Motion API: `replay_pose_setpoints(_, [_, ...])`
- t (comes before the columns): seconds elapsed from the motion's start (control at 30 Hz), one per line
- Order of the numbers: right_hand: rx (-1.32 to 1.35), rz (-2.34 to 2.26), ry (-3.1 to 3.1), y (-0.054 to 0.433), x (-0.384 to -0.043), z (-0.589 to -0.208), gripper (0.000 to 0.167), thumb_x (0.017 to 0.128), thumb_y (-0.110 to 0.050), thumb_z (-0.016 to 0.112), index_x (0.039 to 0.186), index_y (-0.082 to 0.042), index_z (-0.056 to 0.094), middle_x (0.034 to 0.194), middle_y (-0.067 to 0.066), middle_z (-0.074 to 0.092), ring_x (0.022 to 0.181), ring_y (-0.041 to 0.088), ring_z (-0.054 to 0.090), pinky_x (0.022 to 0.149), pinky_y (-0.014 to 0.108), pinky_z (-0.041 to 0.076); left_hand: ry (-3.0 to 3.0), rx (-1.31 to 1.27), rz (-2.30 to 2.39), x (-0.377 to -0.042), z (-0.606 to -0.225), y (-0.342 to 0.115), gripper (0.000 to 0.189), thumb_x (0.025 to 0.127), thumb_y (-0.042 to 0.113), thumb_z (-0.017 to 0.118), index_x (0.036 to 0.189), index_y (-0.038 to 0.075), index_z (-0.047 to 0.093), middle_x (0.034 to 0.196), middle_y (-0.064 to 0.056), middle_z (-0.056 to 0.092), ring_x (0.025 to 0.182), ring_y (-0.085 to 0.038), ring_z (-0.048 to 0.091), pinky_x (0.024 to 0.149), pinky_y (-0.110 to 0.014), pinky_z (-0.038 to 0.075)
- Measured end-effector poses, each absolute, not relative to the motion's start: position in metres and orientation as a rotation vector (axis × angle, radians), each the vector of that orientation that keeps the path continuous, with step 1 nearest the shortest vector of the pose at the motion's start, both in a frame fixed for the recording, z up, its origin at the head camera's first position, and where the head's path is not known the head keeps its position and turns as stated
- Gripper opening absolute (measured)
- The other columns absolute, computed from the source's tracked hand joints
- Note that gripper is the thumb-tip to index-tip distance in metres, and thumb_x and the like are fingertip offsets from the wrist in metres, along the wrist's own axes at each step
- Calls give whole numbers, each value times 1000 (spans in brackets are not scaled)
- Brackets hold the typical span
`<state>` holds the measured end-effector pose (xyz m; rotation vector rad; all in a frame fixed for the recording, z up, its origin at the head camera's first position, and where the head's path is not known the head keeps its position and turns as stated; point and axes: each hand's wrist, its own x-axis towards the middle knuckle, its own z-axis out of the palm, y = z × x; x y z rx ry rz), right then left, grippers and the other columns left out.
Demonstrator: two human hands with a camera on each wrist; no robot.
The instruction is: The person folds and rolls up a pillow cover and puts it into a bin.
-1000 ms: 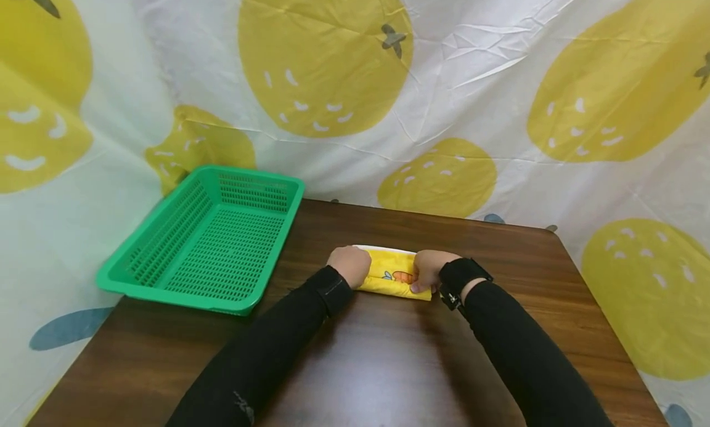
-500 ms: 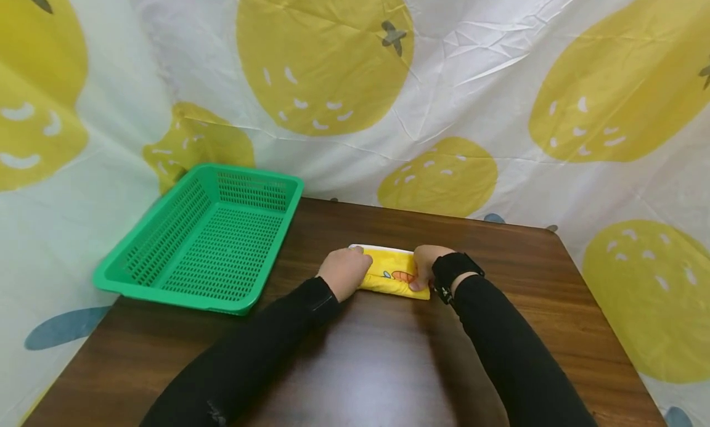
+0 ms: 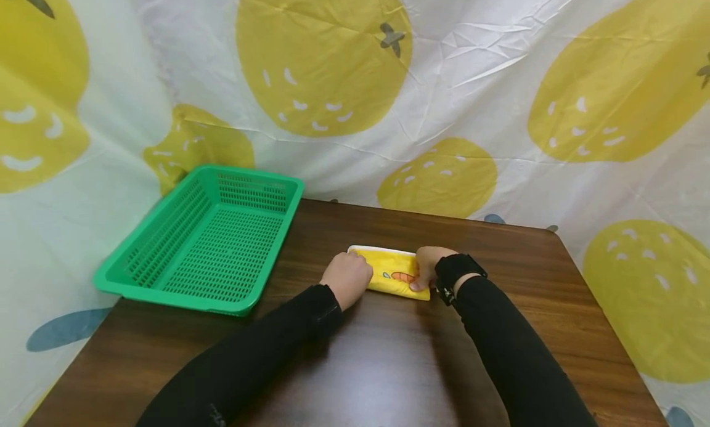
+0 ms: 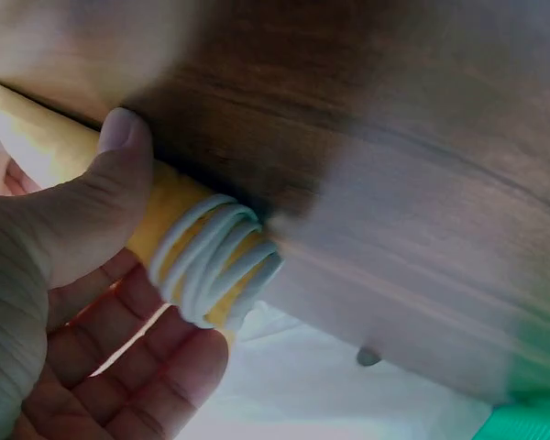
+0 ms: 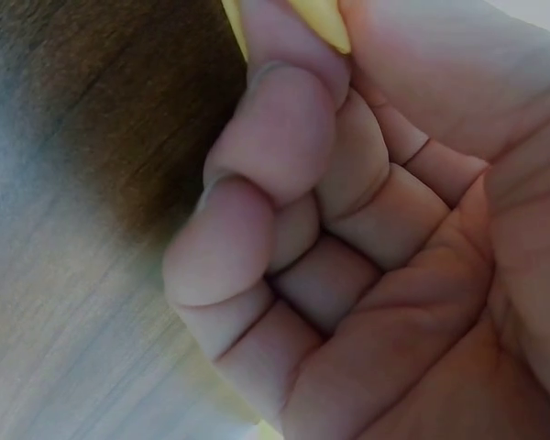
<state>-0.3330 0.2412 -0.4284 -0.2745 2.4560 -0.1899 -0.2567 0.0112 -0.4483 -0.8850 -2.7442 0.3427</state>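
A folded yellow cloth (image 3: 392, 268) with a white far edge and an orange carrot print lies on the brown table. My left hand (image 3: 347, 277) holds its left end. In the left wrist view the thumb lies over the cloth (image 4: 170, 203) and the fingers curl beneath it; several pale layered edges show at that end. At the right end, my right hand (image 3: 431, 268) pinches the near corner. The right wrist view shows curled fingers (image 5: 280, 137), with only a bit of yellow cloth (image 5: 323, 20) visible at the top.
A green slatted plastic basket (image 3: 222, 245) with nothing in it stands at the table's left side. The dark wooden table (image 3: 366, 365) reaches a fruit-print curtain (image 3: 344, 168) at the back and sides.
My left hand has shifted slightly left and nearer, baring more of the cloth's upper left corner. The near fold looks flatter. My right hand has stayed almost in place at the right end.
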Motion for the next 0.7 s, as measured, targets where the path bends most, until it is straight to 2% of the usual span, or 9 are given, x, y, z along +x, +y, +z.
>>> replay_pose_setpoints(0.13, [-298, -179, 2446, 243, -336, -432, 47, 81, -46, 92, 77, -10, 62, 75, -1, 54, 70, 16, 54, 64, 25, 44, -2753, -877, 344, -268, -452, 13, 17, 101, 13, 69, 95, 13, 84, 86, -3, 79, 82, -20, 70, 79, -36, 62])
replay_pose_setpoints(0.33, [-305, -204, 2437, 244, -335, -430, 48, 82, -47, 91, 74, -12, 60, 72, -1, 52, 68, 15, 51, 63, 25, 41, -2847, -904, 357, -283, -451, 19, 19, 101, 15, 67, 88, 15, 81, 86, -1, 78, 79, -18, 71, 77, -35, 59])
replay_pose_setpoints(0.37, [-285, -212, 2432, 241, -331, -425, 46, 83, -42, 92, 73, -11, 59, 71, -2, 52, 68, 14, 52, 64, 25, 42, -2888, -898, 348, -285, -448, 21, 18, 101, 16, 67, 89, 14, 81, 86, -1, 78, 79, -18, 72, 76, -35, 60])
replay_pose_setpoints(0.5, [-311, -238, 2440, 244, -331, -427, 47, 84, -39, 91, 71, -13, 55, 69, -3, 49, 66, 14, 49, 62, 24, 39, -3053, -830, 255, -293, -441, 27, 18, 102, 15, 65, 95, 12, 81, 92, -2, 79, 79, -17, 72, 74, -40, 64])
replay_pose_setpoints(0.7, [-337, -253, 2471, 247, -330, -435, 43, 86, -37, 90, 71, -13, 58, 69, -3, 51, 65, 14, 49, 62, 26, 39, -3179, -754, 146, -295, -434, 31, 18, 104, 15, 64, 106, 11, 82, 102, -4, 79, 83, -18, 70, 80, -43, 65])
